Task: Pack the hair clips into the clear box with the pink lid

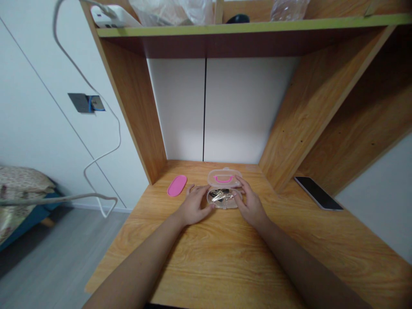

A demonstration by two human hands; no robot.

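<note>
Through the clear plastic case (223, 198) I can see silvery metal items (221, 196), and its lid carries a curved hot-pink handle (223, 179). Just left of the case lies a pink oval piece (177, 185) in much the same shade. All around the case, the desktop (206, 266) glows honey-orange with wavy wood grain. Right of the case, a phone (318, 193) shows a glossy black face. High above the case, a shelf edge (257, 23) runs lime green. Far left of the case, a white cable (119, 137) loops over a white wall (38, 107), and beige floral bedding (19, 180) sits on a blue bed frame (32, 216).
</note>
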